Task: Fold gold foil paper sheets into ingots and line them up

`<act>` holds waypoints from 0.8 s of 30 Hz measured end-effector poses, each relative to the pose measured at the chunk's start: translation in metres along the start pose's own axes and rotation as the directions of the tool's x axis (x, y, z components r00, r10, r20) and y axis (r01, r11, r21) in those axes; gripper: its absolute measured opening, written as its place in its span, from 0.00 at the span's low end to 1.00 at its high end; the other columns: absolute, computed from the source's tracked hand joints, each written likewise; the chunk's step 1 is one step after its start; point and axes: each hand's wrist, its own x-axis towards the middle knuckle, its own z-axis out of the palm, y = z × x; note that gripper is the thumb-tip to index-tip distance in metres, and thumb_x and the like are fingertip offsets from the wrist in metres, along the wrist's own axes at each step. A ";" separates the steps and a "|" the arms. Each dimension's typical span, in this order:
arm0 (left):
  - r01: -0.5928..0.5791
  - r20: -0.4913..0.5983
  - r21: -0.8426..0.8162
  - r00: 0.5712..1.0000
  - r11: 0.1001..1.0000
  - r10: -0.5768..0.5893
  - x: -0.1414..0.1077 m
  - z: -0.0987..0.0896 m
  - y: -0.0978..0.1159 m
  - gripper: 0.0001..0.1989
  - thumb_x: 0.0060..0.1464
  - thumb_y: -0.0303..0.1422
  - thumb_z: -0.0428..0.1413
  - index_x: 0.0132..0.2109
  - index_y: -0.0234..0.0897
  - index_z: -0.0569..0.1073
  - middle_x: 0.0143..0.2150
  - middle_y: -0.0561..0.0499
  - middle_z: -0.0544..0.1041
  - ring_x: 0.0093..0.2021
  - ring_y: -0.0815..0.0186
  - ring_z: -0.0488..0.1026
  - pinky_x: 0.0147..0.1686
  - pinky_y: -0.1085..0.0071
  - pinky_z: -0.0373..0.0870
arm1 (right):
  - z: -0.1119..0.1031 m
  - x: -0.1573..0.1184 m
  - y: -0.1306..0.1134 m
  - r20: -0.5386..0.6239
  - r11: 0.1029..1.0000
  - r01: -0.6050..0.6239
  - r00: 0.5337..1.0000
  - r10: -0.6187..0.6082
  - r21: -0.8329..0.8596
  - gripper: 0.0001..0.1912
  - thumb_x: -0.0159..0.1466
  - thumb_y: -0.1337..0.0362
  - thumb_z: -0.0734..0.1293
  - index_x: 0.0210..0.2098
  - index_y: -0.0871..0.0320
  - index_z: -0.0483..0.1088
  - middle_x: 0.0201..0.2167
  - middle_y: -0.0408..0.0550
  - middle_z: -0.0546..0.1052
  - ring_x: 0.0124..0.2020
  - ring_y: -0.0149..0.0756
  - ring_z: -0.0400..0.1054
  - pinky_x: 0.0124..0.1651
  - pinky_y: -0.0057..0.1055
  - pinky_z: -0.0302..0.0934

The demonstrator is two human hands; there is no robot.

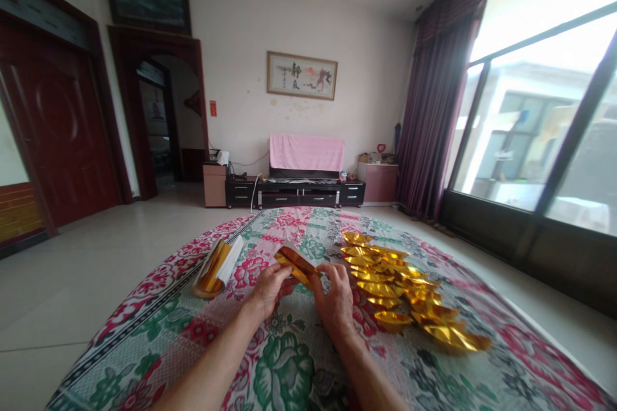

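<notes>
Between my two hands is a strip of gold foil paper (299, 266), partly rolled or folded lengthwise, held tilted above the cloth. My left hand (274, 288) pinches its left end with the thumb on top. At the right end, the fingers of my right hand (333, 295) close round the paper and hide that end. To the left lies a curled stack of gold foil sheets (216, 268) with white backs. On the right, several folded gold paper ingots (385, 279) sit in rows, close to my right hand but apart from it.
A flowered tablecloth (284, 372) in red, green and white covers the round table. Beyond it stand a low black TV cabinet (299, 198) and a pink cloth (307, 151) draped over a screen. Windows (520, 135) and a purple curtain (427, 109) are on the right.
</notes>
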 end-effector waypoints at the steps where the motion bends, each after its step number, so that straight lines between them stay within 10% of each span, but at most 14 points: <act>1: -0.002 0.002 0.002 1.000 1.000 0.002 0.000 0.000 0.000 0.08 0.45 0.28 0.57 0.36 0.31 0.71 0.31 0.45 0.79 0.25 0.68 0.75 0.20 0.78 0.65 | 0.000 0.000 0.000 -0.001 1.000 0.004 1.000 -0.004 -0.003 0.06 0.58 0.66 0.61 0.35 0.56 0.67 0.35 0.48 0.68 0.39 0.37 0.64 0.42 0.34 0.60; 24: -0.004 -0.001 0.018 1.000 1.000 0.004 -0.003 0.004 0.001 0.09 0.42 0.30 0.60 0.33 0.32 0.72 0.30 0.46 0.79 0.25 0.69 0.74 0.20 0.79 0.63 | 0.001 0.000 0.003 0.030 0.998 -0.034 0.999 0.036 -0.051 0.04 0.57 0.66 0.62 0.32 0.57 0.68 0.33 0.47 0.68 0.36 0.36 0.63 0.40 0.32 0.59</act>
